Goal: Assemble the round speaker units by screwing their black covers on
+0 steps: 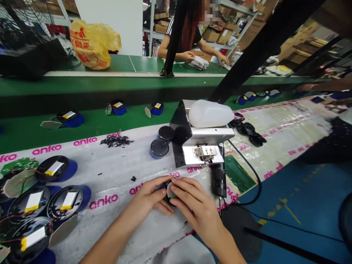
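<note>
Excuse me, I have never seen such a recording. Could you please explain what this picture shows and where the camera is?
There is no robot here. The camera is worn on a person's head, looking forward and down at two bare hands. The left hand and right hand together hold a small round piece, mostly covered by fingers. On the pale printed sheet lie round blue cases at the left and a pile of small black bits. Beyond the hands stands a silver machine with a white bottle on top. Across the green bench, another person's hands are visible.
</note>
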`<state>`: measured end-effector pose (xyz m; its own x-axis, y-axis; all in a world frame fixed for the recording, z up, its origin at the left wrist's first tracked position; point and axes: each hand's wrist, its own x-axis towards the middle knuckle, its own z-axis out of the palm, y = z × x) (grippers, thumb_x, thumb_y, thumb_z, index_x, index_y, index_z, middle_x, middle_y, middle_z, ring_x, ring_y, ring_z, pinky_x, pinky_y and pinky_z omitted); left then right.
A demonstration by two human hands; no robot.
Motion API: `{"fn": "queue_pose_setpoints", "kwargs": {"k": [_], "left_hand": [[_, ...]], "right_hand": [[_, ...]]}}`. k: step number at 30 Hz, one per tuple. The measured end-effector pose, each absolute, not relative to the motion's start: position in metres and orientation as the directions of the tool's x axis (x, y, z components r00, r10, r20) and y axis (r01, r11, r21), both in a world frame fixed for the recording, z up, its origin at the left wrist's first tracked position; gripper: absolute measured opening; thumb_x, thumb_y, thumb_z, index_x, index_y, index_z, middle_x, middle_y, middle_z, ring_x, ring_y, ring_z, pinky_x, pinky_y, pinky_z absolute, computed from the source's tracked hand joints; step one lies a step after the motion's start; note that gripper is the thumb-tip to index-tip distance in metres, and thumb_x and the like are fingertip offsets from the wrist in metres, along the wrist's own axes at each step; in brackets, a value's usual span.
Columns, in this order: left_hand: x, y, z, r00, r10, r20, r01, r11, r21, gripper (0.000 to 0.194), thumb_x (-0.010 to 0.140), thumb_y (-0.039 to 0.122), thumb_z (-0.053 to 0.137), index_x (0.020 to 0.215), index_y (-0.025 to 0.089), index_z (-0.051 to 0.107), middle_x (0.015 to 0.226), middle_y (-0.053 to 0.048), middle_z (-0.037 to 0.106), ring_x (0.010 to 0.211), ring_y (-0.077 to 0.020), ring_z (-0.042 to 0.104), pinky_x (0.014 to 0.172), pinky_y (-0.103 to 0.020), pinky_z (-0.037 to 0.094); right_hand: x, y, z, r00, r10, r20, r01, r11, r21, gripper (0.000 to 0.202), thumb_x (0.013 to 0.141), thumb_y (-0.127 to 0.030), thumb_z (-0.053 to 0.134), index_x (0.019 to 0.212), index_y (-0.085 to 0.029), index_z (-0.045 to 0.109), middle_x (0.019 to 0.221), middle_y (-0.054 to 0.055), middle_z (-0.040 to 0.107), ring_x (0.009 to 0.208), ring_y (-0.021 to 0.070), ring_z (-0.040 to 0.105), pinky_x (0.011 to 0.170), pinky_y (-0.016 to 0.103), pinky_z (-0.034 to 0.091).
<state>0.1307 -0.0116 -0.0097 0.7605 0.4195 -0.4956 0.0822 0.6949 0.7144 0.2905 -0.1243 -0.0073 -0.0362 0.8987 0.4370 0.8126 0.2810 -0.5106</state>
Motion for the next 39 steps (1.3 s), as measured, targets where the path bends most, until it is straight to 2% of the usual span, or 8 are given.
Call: {"fn": "queue_pose_setpoints", "kwargs": {"k": [5,8,12,18,23,27,31,39], "left_hand": [[0.132,-0.012,-0.011,0.768,0.427,-0.478,0.070,0.685,0.725,0.071,0.077,0.047,0.078,0.136,0.011,0.063,0.099,-0.012,0.080,0.066,-0.0203,0.076,0.066,-0.032,0.063],[0.134,-0.014,-0.011,0.734,0.468,-0.492,0.088,0.653,0.752,0.068,0.079,0.049,0.076,0.134,0.010,0.065,0.096,-0.011,0.081,0.064,-0.0200,0.075,0.063,-0.031,0.063],[0.136,-0.018,-0.010,0.695,0.516,-0.502,0.109,0.614,0.782,0.061,0.081,0.045,0.073,0.131,0.011,0.067,0.091,-0.008,0.081,0.060,-0.0202,0.074,0.059,-0.031,0.063],[0.137,-0.020,-0.010,0.682,0.544,-0.488,0.125,0.571,0.811,0.053,0.084,0.041,0.070,0.131,0.016,0.068,0.082,-0.004,0.081,0.059,-0.0198,0.074,0.060,-0.031,0.063],[0.136,-0.021,-0.008,0.683,0.546,-0.485,0.137,0.557,0.819,0.056,0.082,0.039,0.074,0.132,0.014,0.067,0.096,-0.006,0.082,0.061,-0.0183,0.075,0.061,-0.030,0.064],[0.137,-0.022,-0.006,0.654,0.551,-0.518,0.155,0.573,0.805,0.065,0.079,0.042,0.076,0.134,0.011,0.065,0.098,-0.009,0.082,0.059,-0.0191,0.075,0.060,-0.031,0.064],[0.138,-0.022,-0.006,0.653,0.555,-0.516,0.175,0.552,0.815,0.066,0.078,0.045,0.077,0.134,0.012,0.065,0.096,-0.009,0.082,0.059,-0.0205,0.075,0.061,-0.033,0.064],[0.139,-0.028,-0.012,0.605,0.615,-0.505,0.200,0.496,0.845,0.064,0.070,0.054,0.083,0.121,0.019,0.069,0.097,-0.007,0.079,0.056,-0.0192,0.070,0.053,-0.029,0.061]], "right_hand": [[0.285,-0.125,-0.003,-0.037,0.910,0.413,0.844,0.250,-0.475,0.027,0.098,-0.018,0.059,0.124,-0.015,0.067,0.121,0.011,0.070,0.117,0.0252,0.056,0.097,0.040,0.060],[0.277,-0.126,0.003,0.004,0.923,0.384,0.872,0.184,-0.453,0.025,0.099,-0.016,0.057,0.121,-0.015,0.069,0.123,0.014,0.067,0.116,0.0272,0.055,0.093,0.043,0.061],[0.272,-0.130,0.011,0.059,0.958,0.279,0.890,0.076,-0.450,0.034,0.097,-0.012,0.054,0.128,-0.019,0.066,0.130,0.016,0.061,0.118,0.0297,0.055,0.092,0.050,0.060],[0.282,-0.129,0.011,0.088,0.944,0.319,0.861,0.089,-0.500,0.030,0.099,-0.022,0.061,0.127,-0.022,0.068,0.113,0.010,0.073,0.107,0.0260,0.062,0.089,0.045,0.062],[0.285,-0.128,0.014,0.019,0.959,0.283,0.900,0.106,-0.423,0.030,0.101,-0.023,0.057,0.129,-0.020,0.068,0.117,0.009,0.074,0.105,0.0266,0.064,0.089,0.045,0.062],[0.282,-0.129,0.015,0.012,0.960,0.280,0.907,0.107,-0.408,0.028,0.100,-0.020,0.057,0.125,-0.015,0.069,0.117,0.011,0.074,0.103,0.0269,0.065,0.088,0.045,0.062],[0.283,-0.126,0.015,0.006,0.956,0.295,0.904,0.121,-0.411,0.028,0.101,-0.022,0.056,0.125,-0.018,0.069,0.115,0.009,0.075,0.101,0.0262,0.065,0.087,0.044,0.062],[0.277,-0.129,0.004,0.153,0.929,0.336,0.879,0.028,-0.477,0.035,0.099,-0.039,0.058,0.127,-0.019,0.064,0.108,0.008,0.077,0.101,0.0237,0.065,0.087,0.039,0.059]]}}
